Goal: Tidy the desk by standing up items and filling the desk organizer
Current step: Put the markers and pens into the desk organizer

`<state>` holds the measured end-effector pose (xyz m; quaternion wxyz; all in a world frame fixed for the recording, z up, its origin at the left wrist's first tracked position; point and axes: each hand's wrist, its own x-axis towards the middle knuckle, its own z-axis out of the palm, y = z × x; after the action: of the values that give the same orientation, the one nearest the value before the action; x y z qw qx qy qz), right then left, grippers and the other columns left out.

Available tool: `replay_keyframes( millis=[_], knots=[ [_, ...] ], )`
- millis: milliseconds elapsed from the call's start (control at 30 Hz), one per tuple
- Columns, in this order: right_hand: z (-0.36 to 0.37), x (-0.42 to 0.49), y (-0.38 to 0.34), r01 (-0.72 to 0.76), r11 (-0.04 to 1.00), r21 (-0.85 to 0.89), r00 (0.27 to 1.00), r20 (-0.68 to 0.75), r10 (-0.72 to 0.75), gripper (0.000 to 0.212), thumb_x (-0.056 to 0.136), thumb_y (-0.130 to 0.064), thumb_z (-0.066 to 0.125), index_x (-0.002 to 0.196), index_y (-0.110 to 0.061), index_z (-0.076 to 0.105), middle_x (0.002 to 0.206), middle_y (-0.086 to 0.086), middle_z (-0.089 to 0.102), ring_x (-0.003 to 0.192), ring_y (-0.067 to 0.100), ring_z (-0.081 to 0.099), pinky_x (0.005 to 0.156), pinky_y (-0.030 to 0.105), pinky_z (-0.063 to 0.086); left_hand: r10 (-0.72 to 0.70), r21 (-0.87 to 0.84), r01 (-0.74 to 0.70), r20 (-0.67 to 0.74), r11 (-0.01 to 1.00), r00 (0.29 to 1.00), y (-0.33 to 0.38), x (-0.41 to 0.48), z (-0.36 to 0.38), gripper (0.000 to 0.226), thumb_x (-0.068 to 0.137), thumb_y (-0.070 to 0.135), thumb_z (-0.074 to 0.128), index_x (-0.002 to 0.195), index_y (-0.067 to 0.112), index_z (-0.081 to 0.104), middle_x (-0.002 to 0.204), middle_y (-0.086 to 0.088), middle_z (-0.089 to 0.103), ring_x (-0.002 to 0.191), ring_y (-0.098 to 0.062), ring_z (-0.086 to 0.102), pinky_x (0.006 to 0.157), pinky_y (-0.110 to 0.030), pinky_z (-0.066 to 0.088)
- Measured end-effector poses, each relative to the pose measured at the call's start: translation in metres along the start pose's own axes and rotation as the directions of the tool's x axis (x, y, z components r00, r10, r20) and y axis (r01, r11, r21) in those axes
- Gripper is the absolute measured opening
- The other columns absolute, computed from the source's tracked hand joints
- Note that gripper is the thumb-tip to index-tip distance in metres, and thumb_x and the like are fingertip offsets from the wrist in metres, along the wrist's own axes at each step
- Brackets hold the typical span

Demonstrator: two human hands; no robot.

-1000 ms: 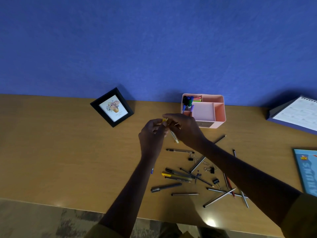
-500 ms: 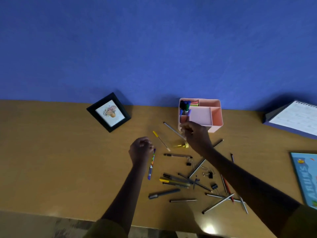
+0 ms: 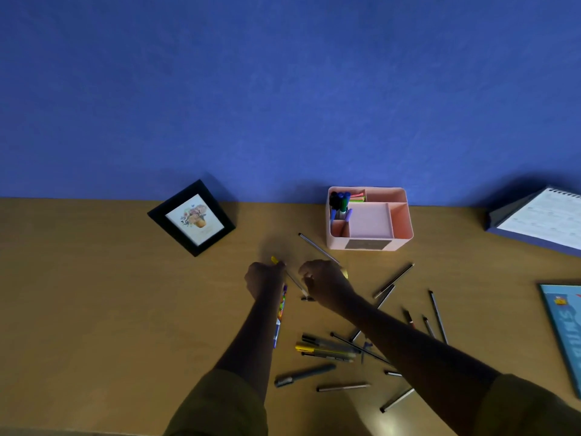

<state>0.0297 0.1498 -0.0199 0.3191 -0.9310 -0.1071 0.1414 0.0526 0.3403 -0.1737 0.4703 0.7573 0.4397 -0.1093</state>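
A pink desk organizer (image 3: 399, 237) stands at the back of the desk with several markers upright in its left rear slot. A thin pen with a yellow end (image 3: 294, 278) lies slanted in front of it. My left hand (image 3: 264, 280) grips that pen near the yellow end. My right hand (image 3: 327, 283) has its curled fingertips on the pen's other end. A multicoloured pen (image 3: 280, 313) lies beside my left forearm. A grey pen (image 3: 317, 247) lies just left of the organizer. Several pens and pencils (image 3: 327, 350) lie scattered under my right arm.
A black picture frame (image 3: 191, 217) lies at the back left. A desk calendar (image 3: 540, 221) lies at the back right, and a blue booklet (image 3: 566, 328) sits at the right edge. A small yellow cap (image 3: 345, 273) peeks out behind my right hand.
Both hands dropped the yellow-ended pen and parted, the right reaching toward the organizer. Now both have come together again at that pen on the desk.
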Motion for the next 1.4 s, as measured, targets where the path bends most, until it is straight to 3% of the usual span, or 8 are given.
replay_keyframes(
  millis=[100, 233, 333, 767, 933, 1033, 1167, 1400],
  knots=[
    [0.002, 0.002, 0.0, 0.013, 1.0, 0.0, 1.0, -0.006, -0.013, 0.018, 0.097, -0.007, 0.073, 0.114, -0.012, 0.077, 0.109, 0.002, 0.079, 0.092, 0.012, 0.075, 0.078, 0.028, 0.064, -0.028, -0.028, 0.029, 0.024, 0.999, 0.999, 0.006, 0.009, 0.004, 0.071, 0.035, 0.075, 0.077, 0.074, 0.016, 0.075, 0.063, 0.0, 0.074, 0.057, -0.023, 0.076, 0.062, -0.047, 0.068],
    [-0.003, 0.008, 0.002, 0.025, 0.998, 0.05, 0.999, -0.041, -0.023, 0.018, 0.098, -0.006, 0.071, 0.113, -0.012, 0.078, 0.107, 0.002, 0.079, 0.091, 0.009, 0.075, 0.079, 0.026, 0.063, -0.031, -0.082, 0.035, 0.046, 0.996, 0.998, 0.086, -0.092, -0.047, 0.026, 0.078, 0.031, 0.088, 0.068, 0.011, 0.075, 0.057, -0.002, 0.073, 0.052, -0.021, 0.076, 0.068, -0.043, 0.069],
    [-0.011, 0.014, -0.003, 0.04, 0.996, 0.081, 0.997, -0.071, -0.034, 0.017, 0.099, -0.005, 0.069, 0.112, -0.011, 0.078, 0.106, 0.002, 0.08, 0.089, 0.009, 0.075, 0.079, 0.027, 0.064, -0.019, -0.111, 0.028, 0.081, 0.993, 0.997, 0.095, -0.105, -0.057, 0.024, 0.084, 0.022, 0.085, 0.067, 0.008, 0.077, 0.058, -0.005, 0.074, 0.056, -0.023, 0.077, 0.07, -0.046, 0.069],
    [-0.066, 0.031, -0.033, 0.251, 0.965, 0.072, 0.925, -0.311, -0.217, 0.046, 0.091, -0.002, 0.08, 0.135, -0.01, 0.067, 0.122, 0.008, 0.074, 0.11, 0.019, 0.073, 0.082, 0.011, 0.051, 0.279, -0.416, -0.142, 0.289, 0.898, 0.916, 0.144, -0.163, -0.077, 0.025, 0.086, 0.018, 0.088, 0.104, 0.006, 0.075, 0.095, -0.009, 0.081, 0.09, -0.021, 0.081, 0.076, -0.034, 0.068],
    [-0.099, 0.023, -0.031, 0.285, 0.952, 0.107, 0.882, -0.419, -0.217, 0.032, 0.097, -0.006, 0.074, 0.129, -0.009, 0.072, 0.11, 0.005, 0.078, 0.1, 0.014, 0.075, 0.081, 0.023, 0.061, 0.396, -0.529, -0.164, 0.362, 0.832, 0.844, 0.162, -0.18, -0.08, 0.028, 0.092, 0.026, 0.084, 0.108, 0.004, 0.076, 0.098, -0.012, 0.082, 0.097, -0.025, 0.081, 0.085, -0.037, 0.067],
    [-0.119, 0.016, -0.031, 0.294, 0.948, 0.122, 0.861, -0.464, -0.208, 0.023, 0.1, -0.016, 0.073, 0.123, -0.01, 0.075, 0.106, -0.002, 0.079, 0.092, 0.003, 0.073, 0.079, 0.017, 0.06, 0.444, -0.576, -0.164, 0.388, 0.801, 0.807, 0.166, -0.186, -0.079, 0.032, 0.095, 0.031, 0.082, 0.112, 0.005, 0.077, 0.102, -0.014, 0.082, 0.102, -0.028, 0.08, 0.089, -0.039, 0.066],
    [-0.143, 0.009, -0.031, 0.243, 0.962, 0.128, 0.85, -0.506, -0.147, 0.019, 0.1, -0.016, 0.074, 0.117, -0.009, 0.078, 0.101, -0.003, 0.079, 0.079, 0.001, 0.071, 0.072, 0.009, 0.053, 0.46, -0.578, -0.186, 0.371, 0.794, 0.807, 0.163, -0.192, -0.078, 0.027, 0.096, 0.026, 0.08, 0.113, 0.005, 0.076, 0.101, -0.013, 0.082, 0.1, -0.027, 0.08, 0.089, -0.039, 0.066],
    [-0.172, 0.012, -0.017, 0.164, 0.977, 0.135, 0.831, -0.553, -0.063, 0.02, 0.101, -0.024, 0.07, 0.12, -0.017, 0.074, 0.116, -0.006, 0.076, 0.099, 0.006, 0.072, 0.077, 0.021, 0.058, 0.379, -0.301, -0.311, 0.204, 0.902, 0.903, 0.118, -0.172, -0.078, 0.005, 0.094, 0.021, 0.079, 0.098, 0.019, 0.078, 0.087, 0.001, 0.08, 0.082, -0.019, 0.08, 0.08, -0.046, 0.068]
  ],
)
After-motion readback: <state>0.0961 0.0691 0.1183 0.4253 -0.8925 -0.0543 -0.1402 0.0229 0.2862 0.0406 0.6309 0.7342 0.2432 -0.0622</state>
